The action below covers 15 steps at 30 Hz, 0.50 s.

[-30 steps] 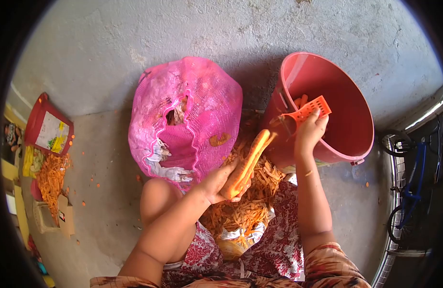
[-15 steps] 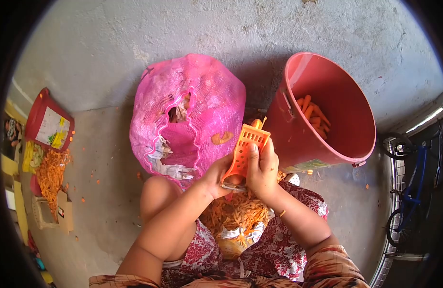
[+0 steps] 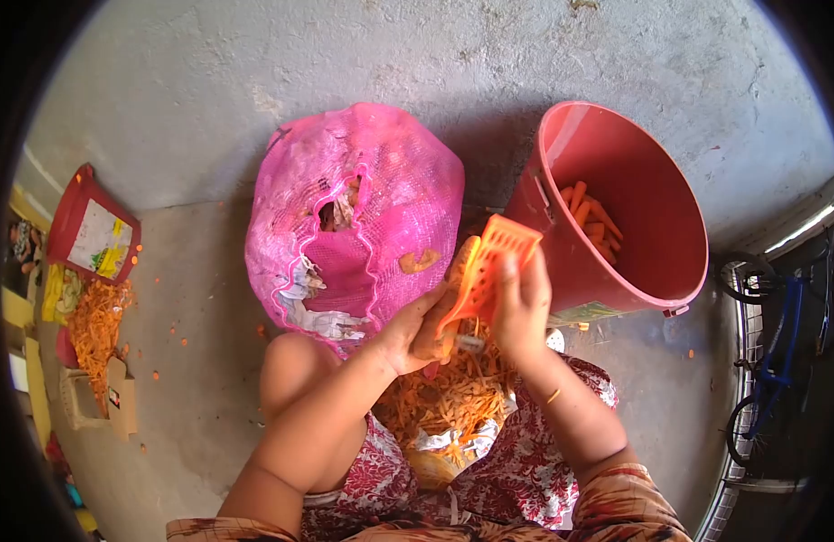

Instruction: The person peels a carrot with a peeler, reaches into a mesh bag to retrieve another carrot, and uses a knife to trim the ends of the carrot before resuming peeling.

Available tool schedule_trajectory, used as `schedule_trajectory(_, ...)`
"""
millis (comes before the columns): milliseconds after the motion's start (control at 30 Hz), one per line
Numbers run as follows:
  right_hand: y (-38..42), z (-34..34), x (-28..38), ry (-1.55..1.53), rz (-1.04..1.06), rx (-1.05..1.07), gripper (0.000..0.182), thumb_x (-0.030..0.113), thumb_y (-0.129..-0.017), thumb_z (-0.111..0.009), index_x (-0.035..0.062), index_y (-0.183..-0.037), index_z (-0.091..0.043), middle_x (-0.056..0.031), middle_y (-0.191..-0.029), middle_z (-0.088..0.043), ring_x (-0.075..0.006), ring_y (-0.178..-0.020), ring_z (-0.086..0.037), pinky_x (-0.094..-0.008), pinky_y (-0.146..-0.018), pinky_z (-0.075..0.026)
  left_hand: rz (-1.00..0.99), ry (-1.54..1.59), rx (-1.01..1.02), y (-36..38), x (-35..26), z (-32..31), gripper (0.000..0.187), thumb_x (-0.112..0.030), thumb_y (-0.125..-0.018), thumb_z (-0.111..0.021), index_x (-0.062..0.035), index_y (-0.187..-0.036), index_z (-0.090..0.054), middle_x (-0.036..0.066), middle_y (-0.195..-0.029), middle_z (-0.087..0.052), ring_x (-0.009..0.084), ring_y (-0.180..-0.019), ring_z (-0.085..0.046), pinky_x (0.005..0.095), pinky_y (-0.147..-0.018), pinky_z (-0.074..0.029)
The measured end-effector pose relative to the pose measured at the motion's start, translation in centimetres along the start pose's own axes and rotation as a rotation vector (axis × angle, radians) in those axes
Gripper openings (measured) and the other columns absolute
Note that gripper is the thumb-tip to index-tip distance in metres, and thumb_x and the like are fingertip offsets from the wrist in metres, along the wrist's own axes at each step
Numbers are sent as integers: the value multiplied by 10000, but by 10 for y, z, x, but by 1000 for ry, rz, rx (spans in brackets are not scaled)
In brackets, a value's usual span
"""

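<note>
A carrot, partly covered by fingers and tool, lies in my left hand, which is wrapped round it. My right hand grips an orange plastic peeler, its wide, flat body pierced with slots and round holes. The peeler is tilted along the carrot's right side and overlaps it in this view. Below both hands, a heap of orange carrot peelings fills a white and yellow sack between my legs.
A pink mesh sack stands against the wall, its front gaping. To its right, a tall red bucket holds several peeled carrots. At left are a tipped red bucket, more peelings and a cardboard box. A blue bicycle is at right.
My right hand has shifted slightly right and turned the peeler, which now leans rightward and shows more of the carrot beside it. My left hand stays nearly in place.
</note>
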State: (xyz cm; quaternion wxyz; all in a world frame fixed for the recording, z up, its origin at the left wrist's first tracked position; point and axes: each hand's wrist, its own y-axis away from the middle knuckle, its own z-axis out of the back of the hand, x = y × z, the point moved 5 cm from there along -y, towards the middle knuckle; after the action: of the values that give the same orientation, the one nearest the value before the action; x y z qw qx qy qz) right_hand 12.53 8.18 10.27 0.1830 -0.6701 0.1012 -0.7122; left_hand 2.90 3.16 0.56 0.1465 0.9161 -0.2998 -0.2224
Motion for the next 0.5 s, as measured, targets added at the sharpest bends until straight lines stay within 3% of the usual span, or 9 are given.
schedule_trajectory(100,14,-16,-6,-23,-1,67,147,136,-882,-406,-2,-916,-444,-103,-681,-578,-163,-575,-575,-274,-502,-443,-84,-8,198,4,-2,-14,363,-387,-880,-363,-106,-1077,-483,51,-923,-575,160,-764,-567,294,-587,-479)
schedule_trajectory(133,16,-17,-6,13,-1,84,143,130,-878,-410,-4,-914,-442,-128,-699,-580,-189,-586,-586,-284,-511,-446,-64,82,400,5,-1,-20,378,-382,-891,-328,-103,-1100,-474,59,-947,-579,171,-763,-573,293,-581,-487)
schedule_trajectory(233,17,-15,-3,167,49,66,129,116,-874,-410,-5,-905,-444,-140,-700,-572,-224,-593,-584,-308,-520,-445,-49,56,-55,6,0,-20,382,-404,-889,-313,-102,-1062,-470,80,-865,-581,187,-680,-571,290,-524,-487)
schedule_trajectory(300,1,-1,-8,259,195,-87,141,126,-876,-411,-11,-886,-438,-152,-683,-548,-233,-589,-564,-320,-527,-443,159,24,371,2,9,-3,380,-432,-882,-310,-103,-1004,-456,104,-796,-560,200,-638,-551,301,-520,-474)
schedule_trajectory(367,-39,39,-44,319,77,-318,159,135,-880,-410,-22,-866,-434,-161,-688,-524,-222,-583,-530,-316,-542,-437,163,-24,295,6,17,-10,427,-507,-850,-326,-114,-966,-445,120,-727,-526,222,-606,-527,292,-447,-421)
schedule_trajectory(433,-61,71,-38,467,120,-551,171,140,-882,-412,-27,-854,-432,-140,-714,-523,-204,-591,-500,-298,-568,-428,84,-105,169,1,20,0,433,-513,-838,-356,-111,-976,-442,116,-728,-527,218,-597,-529,296,-436,-436)
schedule_trajectory(500,-67,78,-46,-119,-18,-550,166,136,-884,-410,-25,-869,-445,-105,-754,-530,-191,-614,-495,-287,-592,-421,55,-94,123,5,13,-2,420,-492,-842,-372,-106,-985,-449,106,-732,-529,213,-611,-536,307,-448,-454)
